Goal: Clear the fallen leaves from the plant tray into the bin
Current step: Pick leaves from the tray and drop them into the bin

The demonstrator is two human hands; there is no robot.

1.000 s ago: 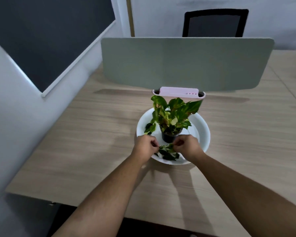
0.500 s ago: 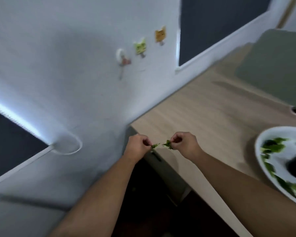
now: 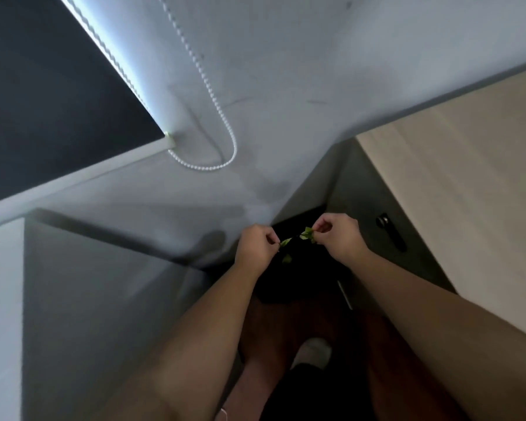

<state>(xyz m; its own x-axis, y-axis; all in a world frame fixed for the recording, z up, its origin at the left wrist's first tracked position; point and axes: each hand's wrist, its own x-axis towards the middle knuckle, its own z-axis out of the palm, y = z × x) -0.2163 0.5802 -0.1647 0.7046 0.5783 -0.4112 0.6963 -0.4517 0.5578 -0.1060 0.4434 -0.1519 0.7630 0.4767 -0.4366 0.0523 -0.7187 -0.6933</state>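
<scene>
My left hand (image 3: 257, 247) and my right hand (image 3: 340, 238) are side by side, each pinching small green leaves (image 3: 306, 233) between thumb and fingers. One leaf (image 3: 286, 258) hangs or falls just below the left hand. Under both hands lies a dark opening (image 3: 304, 268) beside the desk; it looks like a black bin, though its rim is hard to make out. The plant tray is out of view.
The wooden desk (image 3: 468, 183) runs along the right, with its grey side panel (image 3: 365, 202) and a dark handle (image 3: 390, 230) close to my right hand. A white wall (image 3: 286, 86) with a bead cord (image 3: 213, 101) stands ahead. A grey panel (image 3: 97, 299) stands left.
My view swung left and down, away from the plant tray. Both hands carried the leaves off the desk edge to above the dark opening. One leaf now hangs loose below my left hand.
</scene>
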